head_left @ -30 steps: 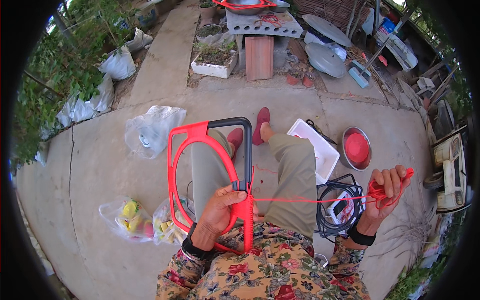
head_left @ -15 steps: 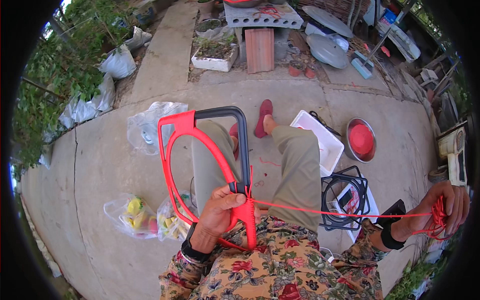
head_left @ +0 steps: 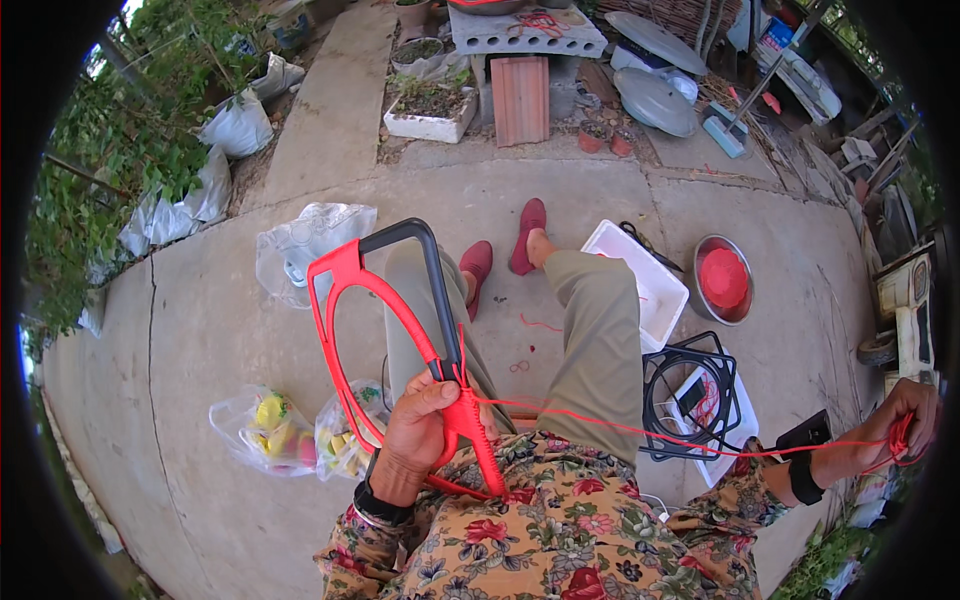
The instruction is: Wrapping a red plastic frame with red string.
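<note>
My left hand is closed around a black frame, a rounded square with a ring inside. Red cord wraps most of this frame; bare black shows along its top and right side. The wrapped near end rests against my lap. From the wrapping beside my left hand, a red cord runs across to the far right, sagging slightly. There my right hand grips a small bundle of the cord, its fingers partly hidden. A short cord end stands up near my left thumb.
By my right leg lie a white foam box, a metal bowl with red contents and a similar black frame over a white tray. On the left are plastic bags with yellow things and a clear bag.
My right hand has moved farther out to the right, taking the cord bundle along. The wrapped frame has tipped and shifted slightly left in my left hand. The cord now hangs looser.
</note>
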The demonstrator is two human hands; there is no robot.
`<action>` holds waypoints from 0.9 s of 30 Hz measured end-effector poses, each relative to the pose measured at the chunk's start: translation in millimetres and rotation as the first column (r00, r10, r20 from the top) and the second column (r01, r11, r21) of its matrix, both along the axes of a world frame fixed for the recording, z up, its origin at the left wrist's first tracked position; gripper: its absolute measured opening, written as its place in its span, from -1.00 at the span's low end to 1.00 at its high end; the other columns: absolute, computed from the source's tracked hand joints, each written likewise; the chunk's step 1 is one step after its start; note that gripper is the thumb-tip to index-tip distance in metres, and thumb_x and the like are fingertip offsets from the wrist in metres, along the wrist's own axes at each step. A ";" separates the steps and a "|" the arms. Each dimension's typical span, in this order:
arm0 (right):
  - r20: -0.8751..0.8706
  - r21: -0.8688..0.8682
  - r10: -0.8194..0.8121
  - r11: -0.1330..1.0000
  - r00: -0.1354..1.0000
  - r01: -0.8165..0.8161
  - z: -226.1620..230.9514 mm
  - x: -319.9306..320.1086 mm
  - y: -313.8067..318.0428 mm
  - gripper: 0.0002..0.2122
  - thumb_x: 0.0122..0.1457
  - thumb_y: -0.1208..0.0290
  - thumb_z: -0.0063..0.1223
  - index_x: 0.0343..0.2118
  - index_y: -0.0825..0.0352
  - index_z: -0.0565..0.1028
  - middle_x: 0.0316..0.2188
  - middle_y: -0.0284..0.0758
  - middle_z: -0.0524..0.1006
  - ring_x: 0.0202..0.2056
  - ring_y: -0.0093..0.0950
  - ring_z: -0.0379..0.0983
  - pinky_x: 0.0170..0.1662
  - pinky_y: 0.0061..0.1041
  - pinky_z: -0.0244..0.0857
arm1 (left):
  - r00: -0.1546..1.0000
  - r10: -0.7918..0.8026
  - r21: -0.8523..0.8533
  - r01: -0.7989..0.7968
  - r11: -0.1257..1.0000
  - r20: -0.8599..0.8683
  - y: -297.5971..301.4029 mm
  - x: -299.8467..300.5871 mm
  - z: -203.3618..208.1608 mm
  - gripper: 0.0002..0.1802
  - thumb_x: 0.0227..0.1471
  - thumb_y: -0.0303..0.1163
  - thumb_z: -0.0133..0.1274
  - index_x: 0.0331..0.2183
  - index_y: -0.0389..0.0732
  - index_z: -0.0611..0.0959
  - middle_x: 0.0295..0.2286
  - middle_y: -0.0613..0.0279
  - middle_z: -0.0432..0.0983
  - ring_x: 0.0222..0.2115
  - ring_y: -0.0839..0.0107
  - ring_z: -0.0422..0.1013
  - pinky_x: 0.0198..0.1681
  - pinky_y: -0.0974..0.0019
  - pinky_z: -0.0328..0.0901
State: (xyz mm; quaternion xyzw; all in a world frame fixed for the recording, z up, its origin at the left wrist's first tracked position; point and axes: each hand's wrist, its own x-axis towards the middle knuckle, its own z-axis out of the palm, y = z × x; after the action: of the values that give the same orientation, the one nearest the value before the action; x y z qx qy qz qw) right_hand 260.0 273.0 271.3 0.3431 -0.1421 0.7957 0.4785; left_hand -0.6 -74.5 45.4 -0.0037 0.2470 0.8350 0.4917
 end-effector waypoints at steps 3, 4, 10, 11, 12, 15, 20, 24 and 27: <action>0.195 0.051 0.057 0.996 0.979 -0.068 -16.1 -5.3 1.5 -0.80 0.16 0.54 -0.09 -0.61 0.29 0.31 -0.79 -0.46 0.22 -0.85 -0.65 0.10 -0.77 -0.68 0.02 | 1.000 -0.019 0.009 0.019 1.000 0.003 -0.3 1.1 2.2 -0.76 0.01 -0.37 0.08 -0.34 -0.37 0.52 -0.53 -0.20 0.47 -0.53 -0.05 0.47 -0.45 -0.10 0.40; 0.320 0.082 0.016 0.996 0.947 -0.045 -24.1 -14.4 -3.6 -0.84 0.19 0.52 -0.09 -0.54 0.29 0.30 -0.79 -0.46 0.21 -0.84 -0.64 0.06 -0.78 -0.67 -0.01 | 1.000 -0.018 0.005 0.018 1.000 0.003 -0.4 1.9 3.5 -0.76 0.01 -0.37 0.08 -0.34 -0.37 0.52 -0.53 -0.20 0.47 -0.53 -0.05 0.47 -0.45 -0.10 0.40; 0.727 0.089 0.025 0.988 0.686 -0.130 -108.6 -94.3 -78.6 -0.78 0.13 0.51 0.11 -0.33 0.33 0.25 -0.76 -0.47 0.19 -0.77 -0.67 0.03 -0.74 -0.63 -0.03 | 0.991 -0.069 0.114 0.082 0.990 -0.116 -2.6 1.3 3.4 -0.76 0.01 -0.37 0.04 -0.34 -0.38 0.54 -0.54 -0.22 0.46 -0.54 -0.12 0.46 -0.47 -0.10 0.38; 0.795 0.072 0.097 0.965 0.599 -0.251 -120.2 -101.5 -92.7 -0.76 0.08 0.53 0.17 -0.32 0.35 0.28 -0.74 -0.49 0.21 -0.74 -0.70 0.07 -0.72 -0.63 -0.01 | 0.993 -0.048 0.129 0.062 0.990 -0.109 -4.5 2.9 5.1 -0.76 0.01 -0.38 0.03 -0.34 -0.38 0.54 -0.54 -0.22 0.46 -0.55 -0.13 0.46 -0.48 -0.10 0.37; 0.883 0.054 0.122 0.933 0.454 -0.356 -129.4 -105.7 -104.7 -0.75 0.06 0.54 0.19 -0.27 0.37 0.33 -0.70 -0.49 0.27 -0.69 -0.72 0.15 -0.67 -0.64 0.04 | 0.994 -0.028 0.143 0.043 0.989 -0.103 -5.1 4.1 6.8 -0.77 0.01 -0.38 0.02 -0.34 -0.38 0.54 -0.54 -0.22 0.46 -0.56 -0.14 0.45 -0.49 -0.09 0.37; 0.987 0.151 -0.083 0.797 0.141 -0.585 -140.1 -123.4 -137.4 -0.70 0.04 0.52 0.23 -0.15 0.40 0.46 -0.57 -0.50 0.43 -0.54 -0.76 0.33 -0.51 -0.72 0.17 | 0.990 -0.026 0.141 0.046 0.989 -0.142 -3.8 4.0 9.3 -0.77 -0.01 -0.37 0.02 -0.38 -0.38 0.53 -0.55 -0.21 0.45 -0.58 -0.14 0.45 -0.52 -0.09 0.36; 0.897 0.428 -0.369 0.586 0.244 -0.688 -149.8 -147.0 -166.2 -0.72 0.07 0.46 0.23 -0.14 0.36 0.48 -0.50 -0.48 0.51 -0.47 -0.74 0.40 -0.41 -0.69 0.27 | 0.994 -0.024 0.118 0.037 0.992 -0.110 -5.0 3.5 14.6 -0.66 -0.07 -0.37 0.12 -0.31 -0.47 0.51 -0.51 -0.17 0.48 -0.52 -0.02 0.49 -0.41 -0.03 0.43; 0.808 0.570 -0.499 0.526 0.314 -0.631 -162.9 -150.2 -182.5 -0.80 0.07 0.48 0.21 -0.24 0.36 0.49 -0.45 -0.35 0.57 -0.45 -0.64 0.49 -0.40 -0.63 0.34 | 0.981 0.116 -0.094 -0.131 0.987 -0.153 -0.7 10.5 18.3 -0.69 -0.15 -0.36 0.19 -0.40 -0.34 0.47 -0.52 0.08 0.48 -0.51 0.24 0.43 -0.37 0.29 0.35; 0.742 0.654 -0.587 0.525 0.324 -0.545 -174.7 -146.9 -184.6 -0.83 0.07 0.49 0.21 -0.29 0.40 0.49 -0.49 -0.34 0.58 -0.49 -0.66 0.48 -0.43 -0.66 0.32 | 0.988 0.113 -0.136 -0.127 0.983 -0.104 -1.2 9.0 9.5 -0.71 -0.07 -0.47 0.17 -0.25 -0.33 0.51 -0.46 0.09 0.53 -0.48 0.24 0.52 -0.33 0.23 0.45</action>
State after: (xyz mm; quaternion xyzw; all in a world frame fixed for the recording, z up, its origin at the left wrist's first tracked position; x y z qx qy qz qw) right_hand 113.2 88.4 96.7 -0.0081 -0.7640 0.6408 0.0749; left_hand 8.4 -75.7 54.9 -0.0136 0.3284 0.8426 0.4267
